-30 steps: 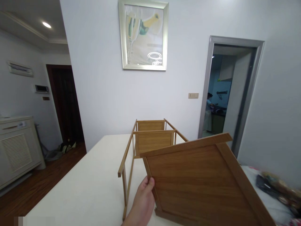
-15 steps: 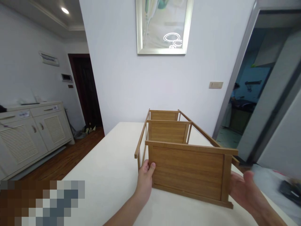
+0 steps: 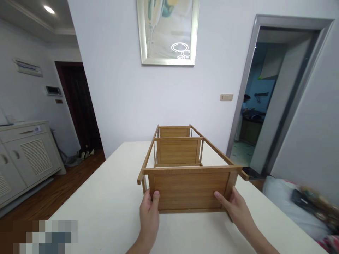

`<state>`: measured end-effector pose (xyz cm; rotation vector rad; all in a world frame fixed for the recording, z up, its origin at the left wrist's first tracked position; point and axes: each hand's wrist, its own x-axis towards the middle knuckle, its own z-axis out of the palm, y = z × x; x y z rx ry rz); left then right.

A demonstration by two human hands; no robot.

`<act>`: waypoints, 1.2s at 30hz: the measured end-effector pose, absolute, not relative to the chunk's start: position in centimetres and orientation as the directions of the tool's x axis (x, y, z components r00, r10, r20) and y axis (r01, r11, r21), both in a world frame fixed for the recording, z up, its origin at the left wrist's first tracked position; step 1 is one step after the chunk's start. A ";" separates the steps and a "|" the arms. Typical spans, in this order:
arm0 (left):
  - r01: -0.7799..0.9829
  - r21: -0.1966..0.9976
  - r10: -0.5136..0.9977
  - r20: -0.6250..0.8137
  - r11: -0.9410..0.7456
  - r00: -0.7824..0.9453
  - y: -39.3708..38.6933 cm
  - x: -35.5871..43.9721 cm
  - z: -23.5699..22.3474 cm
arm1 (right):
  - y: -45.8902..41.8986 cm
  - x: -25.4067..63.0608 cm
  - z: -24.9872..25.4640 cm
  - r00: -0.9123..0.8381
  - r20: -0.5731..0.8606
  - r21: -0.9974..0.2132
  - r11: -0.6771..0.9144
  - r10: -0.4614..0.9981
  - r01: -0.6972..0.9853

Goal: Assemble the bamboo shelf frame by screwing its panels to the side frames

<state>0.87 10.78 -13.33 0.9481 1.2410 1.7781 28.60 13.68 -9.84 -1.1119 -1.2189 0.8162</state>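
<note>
A brown wooden shelf rack (image 3: pixel 179 152) lies on its side on the white table (image 3: pixel 106 197), its long rails running toward the wall. At its near end stands a framed wooden shelf panel (image 3: pixel 190 192), upright and crosswise between the rails. My left hand (image 3: pixel 149 211) grips the panel's left edge, thumb on the near face and fingers round the side. On the right edge, my right hand (image 3: pixel 237 208) holds it the same way. Whether the panel is joined to the rails cannot be made out.
The table's far end meets a white wall with a framed picture (image 3: pixel 169 31). A doorway (image 3: pixel 254 106) at right shows a person in another room. A white louvred cabinet (image 3: pixel 29 151) stands left. Beyond the table's right edge lies a pale cloth surface (image 3: pixel 280 194) with dark items.
The near panel has turned from a slant to nearly square across the rack, between the rails. My right hand has closed on its right edge from beside it. The view has swung right.
</note>
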 end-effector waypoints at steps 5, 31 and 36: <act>-0.156 0.961 0.879 0.136 -0.230 -0.458 10.2 0.8 -12.9 | 13.7 27.9 -10.5 0.180 0.343 -0.939 0.337 0.922 0.063; 0.329 0.943 0.955 0.136 -0.043 -0.266 7.9 -9.2 -14.5 | 14.2 27.5 -12.2 0.264 0.257 -0.966 0.242 0.930 0.088; 0.170 0.968 0.968 0.210 -0.187 -0.135 10.2 -7.4 -14.1 | 14.0 27.1 -12.0 0.310 0.293 -0.955 0.262 0.904 0.140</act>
